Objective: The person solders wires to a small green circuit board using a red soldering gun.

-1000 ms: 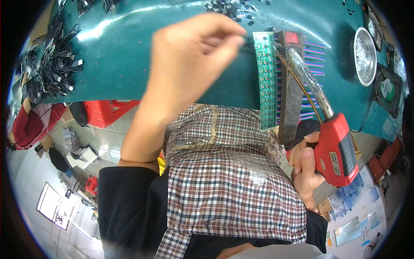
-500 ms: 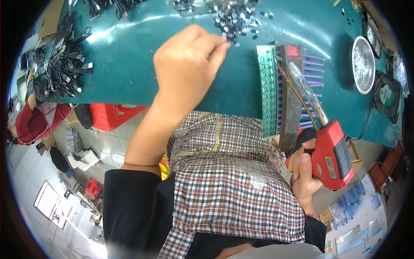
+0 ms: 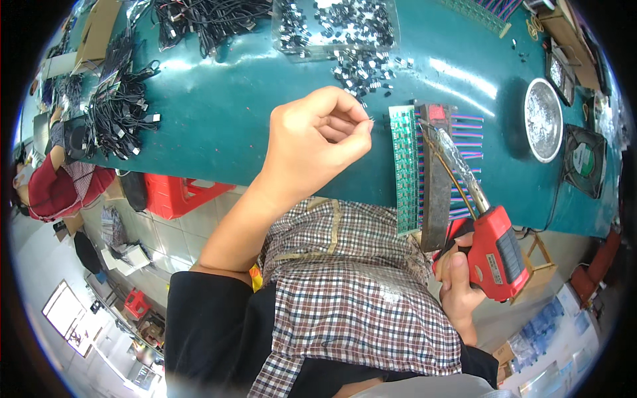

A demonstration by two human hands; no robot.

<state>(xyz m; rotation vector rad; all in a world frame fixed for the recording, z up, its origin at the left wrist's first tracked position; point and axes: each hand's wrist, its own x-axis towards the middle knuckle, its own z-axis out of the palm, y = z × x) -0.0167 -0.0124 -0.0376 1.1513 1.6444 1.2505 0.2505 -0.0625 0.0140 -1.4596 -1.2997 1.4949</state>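
My left hand (image 3: 315, 136) is held over the green table with thumb and forefinger pinched together. A tiny pale tip shows at the pinch, too small to name. Just right of those fingertips stands a long green circuit board strip (image 3: 403, 172) with rows of small parts. It lies along a dark bar (image 3: 436, 179), and coloured wires (image 3: 468, 146) fan out on the bar's far side. My right hand (image 3: 459, 282) is closed around the grip of a red soldering gun (image 3: 494, 255). The gun's wrapped barrel and thin brass-coloured tube reach over the bar toward the board's upper end.
Small black-and-silver connectors (image 3: 361, 71) are heaped in front of a clear tray (image 3: 318, 53) holding more. Bundles of black cables (image 3: 123, 106) lie at the left. A metal bowl (image 3: 543, 119) and a black fan (image 3: 584, 161) stand at the right. A red stool (image 3: 174, 196) is below the table edge.
My left hand has drawn away from the connector heap, toward me and rightward, nearer the board. The view has tilted up, showing more of the tray. The soldering gun keeps about its place beside the board.
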